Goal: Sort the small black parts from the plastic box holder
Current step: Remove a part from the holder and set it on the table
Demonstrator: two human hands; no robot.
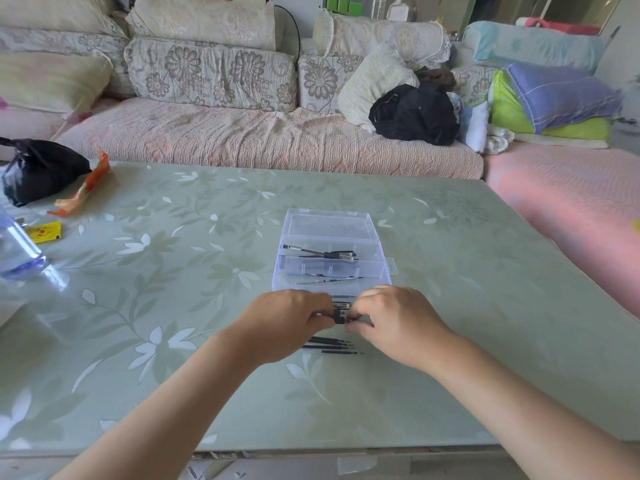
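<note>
A clear plastic box (375,261) with its lid open lies in the middle of the green table (173,323). Its far compartment holds a black tool (341,254); a thin black rod (329,280) lies in the middle one. Over the box's near edge my left hand (289,322) and my right hand (394,320) meet and together pinch a small black part (339,317). Several thin black rods (332,345) lie side by side on the table just below my hands. The near compartment is mostly hidden by my fingers.
At the table's left stand a black plastic bag (38,169), an orange wrapper (85,188), a yellow card (45,232) and a clear bottle (17,251). A sofa with cushions (242,133) runs behind the table.
</note>
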